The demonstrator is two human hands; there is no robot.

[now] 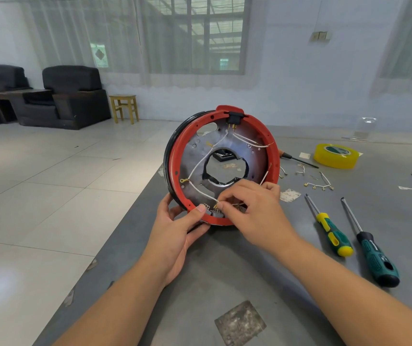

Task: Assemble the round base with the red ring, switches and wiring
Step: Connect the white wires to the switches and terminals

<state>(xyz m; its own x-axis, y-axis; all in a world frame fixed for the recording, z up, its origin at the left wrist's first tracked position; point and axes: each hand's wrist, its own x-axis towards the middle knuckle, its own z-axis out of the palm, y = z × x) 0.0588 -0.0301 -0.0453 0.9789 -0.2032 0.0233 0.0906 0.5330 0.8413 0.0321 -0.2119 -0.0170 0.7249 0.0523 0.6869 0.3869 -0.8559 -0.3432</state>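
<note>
Propped upright on the bench (225,270), the round base (221,166) is clasped at its red ring (273,156) by the left hand (175,228) while the right hand (255,211) pinches a white wire (203,193) at the lower switch terminals, where a hard tug could pull its connector loose.

**Base held on edge near the table's left side**

The round base (221,166) stood on edge on the table (225,270), the left hand (175,233) under its lower rim and the right hand (252,211) at the terminals there. Right of it lay 2 screwdrivers (329,228), side by side. Behind those lay loose wires (318,184), and farther back a tape roll (336,156).
</note>
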